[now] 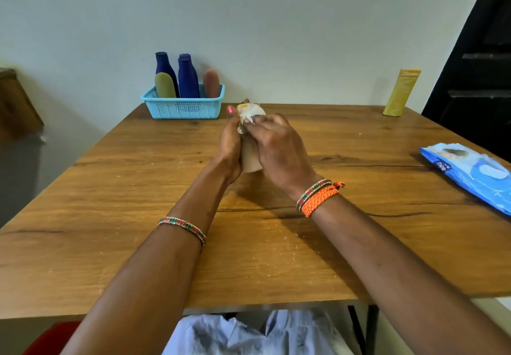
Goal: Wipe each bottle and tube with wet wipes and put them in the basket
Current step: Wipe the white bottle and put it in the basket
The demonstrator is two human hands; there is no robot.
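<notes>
Above the surface (166, 189) my left hand (229, 147) is gripping a pale bottle (250, 160) while my right hand (279, 147) fingers (261, 122) are pressing a wet wipe (250, 113) on its top, wipe pack (470, 172) lying right, basket (184, 107) holding four containers beyond, yellow tube (401, 92) standing far right.

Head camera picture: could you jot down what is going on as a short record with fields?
Left hand: holds white plastic bottle
Right hand: rubs white wet wipe on it
Light blue plastic basket: four containers inside
Yellow plastic tube: upright, far right of wooden table
Blue wipes pack: right edge
</notes>
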